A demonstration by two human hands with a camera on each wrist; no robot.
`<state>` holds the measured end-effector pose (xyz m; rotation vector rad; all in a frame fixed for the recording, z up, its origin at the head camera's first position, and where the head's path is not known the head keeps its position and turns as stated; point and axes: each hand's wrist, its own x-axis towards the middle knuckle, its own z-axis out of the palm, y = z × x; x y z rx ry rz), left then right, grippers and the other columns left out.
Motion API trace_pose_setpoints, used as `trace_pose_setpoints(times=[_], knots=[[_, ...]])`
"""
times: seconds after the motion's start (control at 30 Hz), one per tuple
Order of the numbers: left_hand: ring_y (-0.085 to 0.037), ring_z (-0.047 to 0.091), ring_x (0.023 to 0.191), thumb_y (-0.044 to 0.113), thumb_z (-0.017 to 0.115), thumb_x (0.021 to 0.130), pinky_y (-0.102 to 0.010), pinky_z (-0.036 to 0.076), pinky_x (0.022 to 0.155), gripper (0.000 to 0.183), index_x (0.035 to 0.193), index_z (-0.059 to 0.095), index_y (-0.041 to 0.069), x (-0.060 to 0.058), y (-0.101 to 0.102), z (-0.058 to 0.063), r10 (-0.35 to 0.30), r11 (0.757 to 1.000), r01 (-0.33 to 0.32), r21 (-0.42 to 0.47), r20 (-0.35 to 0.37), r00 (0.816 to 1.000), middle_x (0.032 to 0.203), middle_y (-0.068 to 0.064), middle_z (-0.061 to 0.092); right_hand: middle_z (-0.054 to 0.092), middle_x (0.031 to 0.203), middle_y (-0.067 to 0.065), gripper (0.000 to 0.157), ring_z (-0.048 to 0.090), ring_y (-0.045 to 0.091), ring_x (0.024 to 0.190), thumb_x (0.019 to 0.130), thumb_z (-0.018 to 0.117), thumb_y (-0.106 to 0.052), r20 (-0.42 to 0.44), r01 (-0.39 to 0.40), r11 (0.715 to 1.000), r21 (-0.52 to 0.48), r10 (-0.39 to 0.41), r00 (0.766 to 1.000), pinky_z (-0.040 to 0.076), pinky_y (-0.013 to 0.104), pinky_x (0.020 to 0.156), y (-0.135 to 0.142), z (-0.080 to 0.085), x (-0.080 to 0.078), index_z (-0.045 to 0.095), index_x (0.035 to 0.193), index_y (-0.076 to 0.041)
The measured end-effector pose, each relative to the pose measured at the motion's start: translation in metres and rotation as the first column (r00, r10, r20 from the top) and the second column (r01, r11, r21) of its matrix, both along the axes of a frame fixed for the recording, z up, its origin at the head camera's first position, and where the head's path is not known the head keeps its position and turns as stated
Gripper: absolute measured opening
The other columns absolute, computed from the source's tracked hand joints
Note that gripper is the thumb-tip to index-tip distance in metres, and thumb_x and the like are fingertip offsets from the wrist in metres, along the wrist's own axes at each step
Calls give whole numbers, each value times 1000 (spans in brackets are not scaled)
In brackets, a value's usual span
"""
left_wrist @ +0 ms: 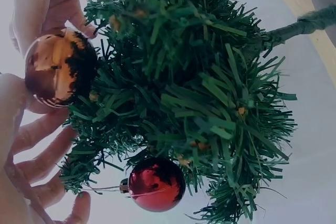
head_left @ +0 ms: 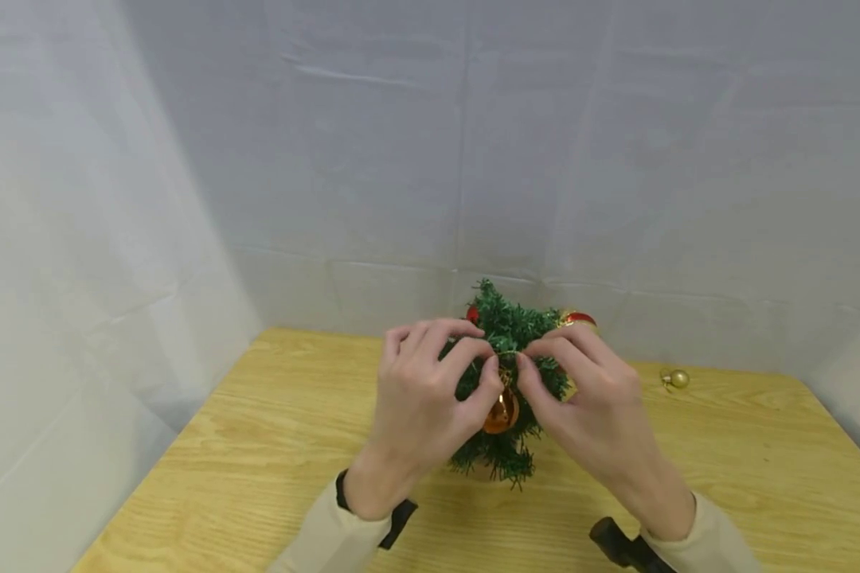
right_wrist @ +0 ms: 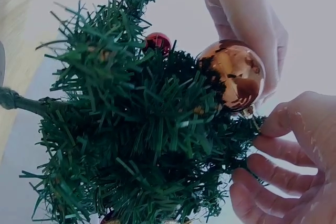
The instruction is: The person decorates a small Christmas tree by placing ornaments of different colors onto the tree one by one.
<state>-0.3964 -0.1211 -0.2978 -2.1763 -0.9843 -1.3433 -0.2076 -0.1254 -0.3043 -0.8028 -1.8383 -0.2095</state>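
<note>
A small artificial Christmas tree [head_left: 505, 465] stands on the table between both hands. At its near side hangs a shiny copper-coloured ball ornament [head_left: 500, 414] with a gold string [head_left: 507, 352] at its top. My left hand [head_left: 430, 390] pinches one side of that string between thumb and index finger. From the other side, my right hand [head_left: 595, 398] pinches it too, thumb against index finger. The ball lies against the green branches [right_wrist: 157, 103]. A red ball ornament [left_wrist: 156, 184] hangs from a lower branch in the left wrist view. The hands partly hide the treetop.
A red and gold ornament [head_left: 579, 320] shows behind my right hand. A small gold ball ornament [head_left: 677, 379] lies on the wooden table [head_left: 272, 454], towards the back right. White sheeting [head_left: 373, 159] rises behind the table and along its sides.
</note>
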Motion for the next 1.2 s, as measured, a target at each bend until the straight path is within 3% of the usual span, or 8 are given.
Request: trace_pose_setpoints(times=[0.23,0.43,0.57,0.7,0.87,1.03,1.2], knots=[[-19,67,90,20,70,92,-43,47,85,7,88,75,18,1,0,-1,22,999,-24,-36,-39,999,98,2,73,64,88,4,5,52,13,69,86,73,-4,-16,42,997,-65,-43,999,37,15,63,-5,0,-3,71,87,-8],[-21,67,97,19,71,92,-44,46,88,5,88,74,17,5,0,2,28,997,-26,-72,20,999,102,0,73,65,86,4,4,57,11,68,86,73,-3,-80,71,996,-56,-76,994,43,12,63,-4,0,-8,72,86,-7],[-25,65,101,19,71,92,-46,46,88,6,87,74,18,7,-1,4,45,992,-40,-119,43,998,109,-2,71,65,85,4,5,61,13,69,86,74,-2,-83,110,993,-35,-113,990,48,19,60,-4,2,-10,73,87,-7],[-26,63,104,20,70,91,-47,45,86,6,86,74,18,9,-2,6,82,981,-75,-180,34,996,114,-3,70,63,84,5,4,55,11,65,85,76,-3,-35,177,983,-49,-179,983,46,26,55,-5,2,-11,75,87,-7],[-27,62,107,20,73,89,-46,45,84,5,85,75,18,10,-3,5,107,973,-105,-204,-2,994,117,-4,68,60,82,4,5,42,8,61,84,77,-6,59,237,965,-109,-232,971,37,24,53,-9,2,-12,74,83,-10],[-28,61,110,20,72,90,-47,44,88,5,86,75,19,9,-3,2,57,982,-58,-181,-9,998,119,-5,68,61,86,1,8,39,3,58,85,76,-5,65,189,966,-178,-180,981,38,21,53,-13,1,-10,74,83,-13],[-27,61,113,20,72,91,-49,43,93,6,86,75,19,7,-3,1,-1,991,-2,-136,-19,1000,120,-5,67,61,87,-1,11,46,5,64,86,76,-3,21,115,963,-242,-114,993,45,22,58,-15,2,-7,73,84,-13]])
